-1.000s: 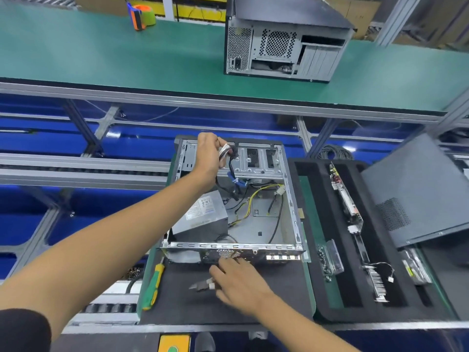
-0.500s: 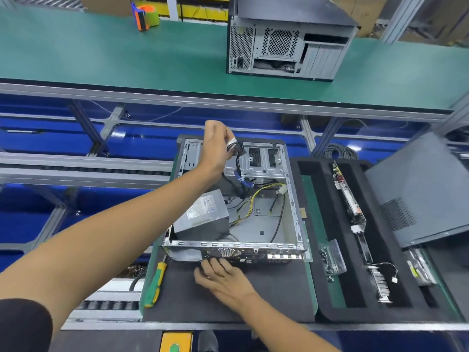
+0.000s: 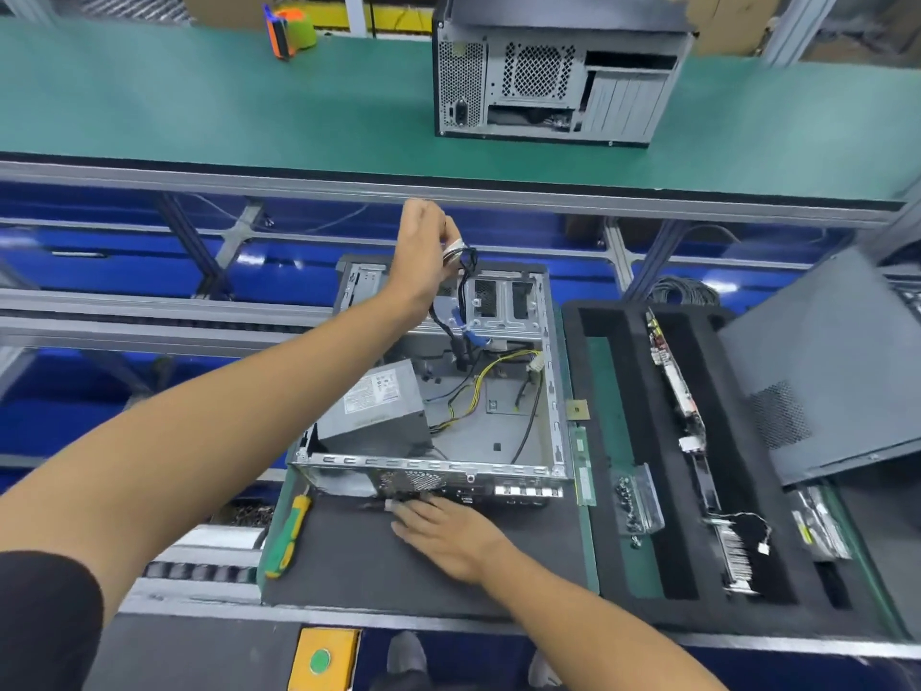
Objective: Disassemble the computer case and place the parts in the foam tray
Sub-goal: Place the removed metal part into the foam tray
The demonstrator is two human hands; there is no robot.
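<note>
Left hand (image 3: 421,251) gripping cables (image 3: 461,291) above open case (image 3: 553,391); right hand (image 3: 443,536) flat, power supply (image 3: 379,406) inside.

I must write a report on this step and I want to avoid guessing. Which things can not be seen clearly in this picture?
All in the head view:
- Label on the power supply: print too small to read.
- What the left hand grips at the top of the cable bundle: fingers hide it.
- Item at the right hand fingertips, by the open case: blurred.
- Foam tray far right: covered by the side panel.
</note>
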